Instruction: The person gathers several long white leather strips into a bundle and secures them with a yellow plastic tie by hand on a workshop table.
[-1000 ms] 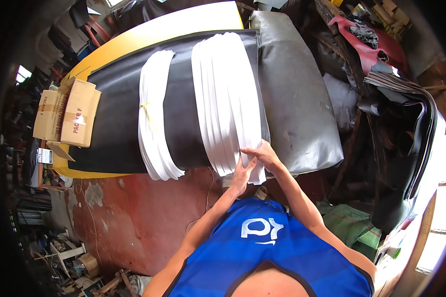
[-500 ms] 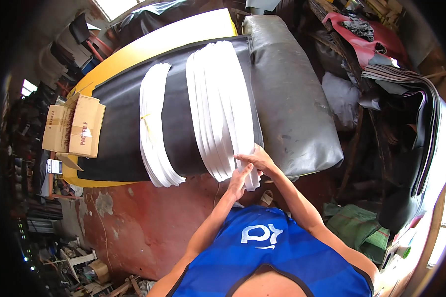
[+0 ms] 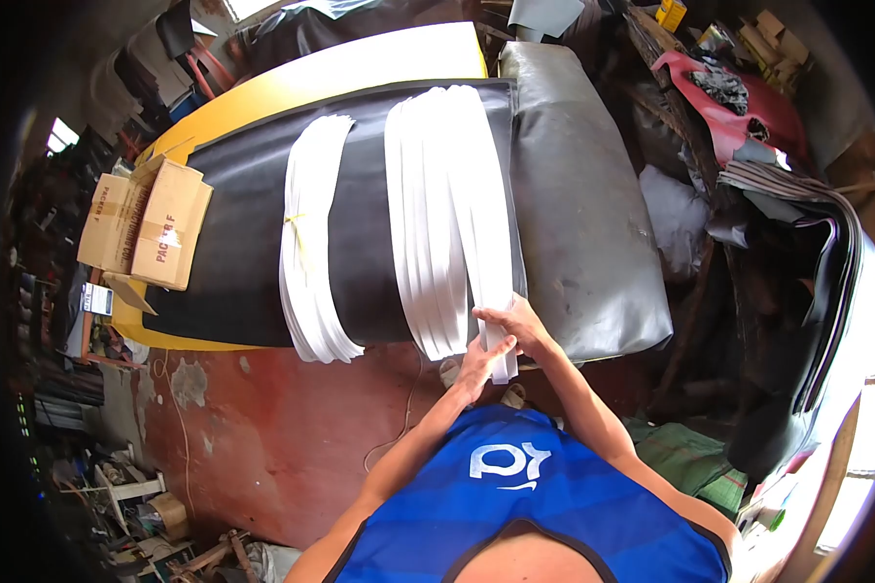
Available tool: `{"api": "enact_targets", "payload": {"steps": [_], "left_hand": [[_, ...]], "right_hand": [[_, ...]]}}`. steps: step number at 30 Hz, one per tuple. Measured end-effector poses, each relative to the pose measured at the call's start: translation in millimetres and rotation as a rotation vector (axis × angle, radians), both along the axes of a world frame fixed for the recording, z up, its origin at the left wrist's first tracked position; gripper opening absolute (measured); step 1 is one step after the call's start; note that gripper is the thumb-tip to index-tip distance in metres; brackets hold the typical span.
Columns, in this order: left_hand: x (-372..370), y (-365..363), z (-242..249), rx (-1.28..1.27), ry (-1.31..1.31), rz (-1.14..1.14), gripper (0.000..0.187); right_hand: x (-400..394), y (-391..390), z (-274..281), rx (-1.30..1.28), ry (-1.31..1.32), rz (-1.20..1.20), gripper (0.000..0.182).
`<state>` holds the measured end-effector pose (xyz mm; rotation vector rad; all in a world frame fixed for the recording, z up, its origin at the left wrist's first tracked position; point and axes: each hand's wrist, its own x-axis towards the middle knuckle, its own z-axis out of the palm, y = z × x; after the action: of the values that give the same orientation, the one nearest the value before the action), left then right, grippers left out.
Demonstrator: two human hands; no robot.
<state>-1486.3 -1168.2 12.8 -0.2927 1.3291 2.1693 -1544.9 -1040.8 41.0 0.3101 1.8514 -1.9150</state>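
Long white strips [image 3: 433, 223] lie in a fanned bundle across a black sheet [image 3: 365, 214]. Near the sheet's front right corner, my right hand [image 3: 517, 324] wraps round the near ends of the rightmost white strips. Just below and to its left, my left hand [image 3: 482, 361] grips the same strip ends, its thumb pointing up beside them. The ends hang a little past the edge, between the hands. To the left lies a second white bundle [image 3: 311, 243], bound with a thin yellow tie.
Open cardboard boxes [image 3: 172, 223] stand at the left end over a yellow sheet [image 3: 262, 97]. A large dark padded block [image 3: 588, 204] adjoins on the right. Green sacks [image 3: 685, 457] lie low right, wooden scraps [image 3: 131, 491] low left, on the red floor [image 3: 272, 437].
The view has shifted slightly. Both hands are a little lower and further right in view, still on the strip ends, and the rightmost strips stand more apart from the bundle.
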Motion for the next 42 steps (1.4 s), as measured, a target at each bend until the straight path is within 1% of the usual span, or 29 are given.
{"api": "enact_targets", "payload": {"steps": [2, 3, 5, 6, 8, 12, 14, 18, 20, 21, 23, 24, 25, 26, 29, 31, 33, 35, 37, 39, 42], "left_hand": [[-2.5, -1.9, 1.1, -0.069, 0.043, -0.051, 0.044], [-2.6, -2.1, -0.4, -0.055, 0.038, -0.041, 0.044], [-3.4, -1.9, -4.7, -0.037, 0.071, -0.05, 0.046], [-3.2, -2.0, -7.7, -0.023, 0.066, -0.041, 0.046], [-4.7, -2.8, -10.4, -0.007, 0.041, -0.096, 0.051], [-3.3, -1.1, -8.0, 0.011, 0.01, -0.092, 0.047], [-5.3, -0.5, -10.7, -0.104, 0.107, -0.102, 0.047], [-7.4, -1.1, -9.0, -0.065, 0.115, -0.138, 0.043], [-7.9, -1.8, -11.0, 0.044, -0.02, -0.164, 0.037], [-7.1, -0.5, -11.7, 0.061, -0.048, -0.152, 0.033], [-4.8, 1.6, -6.7, 0.047, -0.06, -0.103, 0.031], [-3.7, 2.3, -6.3, 0.035, -0.058, -0.085, 0.03], [-2.7, 3.1, -6.8, 0.022, -0.058, -0.068, 0.03], [-2.5, 1.7, -7.6, 0.052, -0.06, -0.09, 0.027], [0.2, 0.0, -12.5, 0.177, -0.133, -0.093, 0.032], [2.3, -1.3, -16.9, 0.251, -0.119, -0.113, 0.044], [4.7, -1.6, -15.2, 0.255, -0.139, -0.096, 0.049], [7.7, 0.0, -18.7, 0.272, -0.134, -0.076, 0.051], [8.2, 0.2, -21.5, 0.287, -0.126, -0.053, 0.053], [8.8, -2.2, -24.8, 0.324, -0.145, -0.055, 0.056], [8.8, -3.0, -21.3, 0.306, -0.151, -0.047, 0.055]], "right_hand": [[-0.5, -1.2, 8.8, 0.039, -0.044, -0.01, 0.046], [-0.5, -2.3, 8.5, 0.053, -0.049, -0.001, 0.046], [-0.1, -4.4, 6.4, 0.001, 0.001, -0.051, 0.035], [0.1, -4.6, 3.2, 0.015, -0.004, -0.043, 0.035], [-1.4, -4.8, -4.6, -0.031, -0.002, -0.066, 0.032], [0.9, -3.9, -7.7, -0.053, -0.06, -0.074, 0.033], [3.0, -5.7, 7.5, -0.054, -0.05, -0.029, 0.048], [13.3, 3.9, 11.1, -0.101, -0.119, -0.031, 0.045], [17.4, 8.8, 9.4, -0.157, -0.246, 0.011, 0.042], [19.5, 8.5, 8.3, -0.162, -0.255, -0.001, 0.042], [18.1, 4.0, 11.7, -0.108, -0.213, 0.026, 0.041], [15.7, 13.3, -21.8, -0.039, -0.208, 0.047, 0.043], [13.8, 12.7, -23.1, -0.051, -0.194, 0.041, 0.047], [10.0, 12.2, -18.3, -0.037, -0.205, 0.067, 0.047], [9.5, 12.1, -9.9, 0.022, -0.19, 0.09, 0.046], [11.0, 9.6, -14.7, 0.012, -0.176, 0.041, 0.047], [8.0, 12.2, -7.2, 0.091, -0.219, 0.144, 0.05], [7.8, 9.7, -3.4, 0.09, -0.252, 0.182, 0.051], [13.5, 5.6, 5.1, 0.131, -0.102, 0.073, 0.05], [15.3, 4.8, -3.3, 0.115, -0.065, 0.074, 0.052], [17.0, 3.6, 5.0, 0.153, -0.006, 0.078, 0.06]]}}
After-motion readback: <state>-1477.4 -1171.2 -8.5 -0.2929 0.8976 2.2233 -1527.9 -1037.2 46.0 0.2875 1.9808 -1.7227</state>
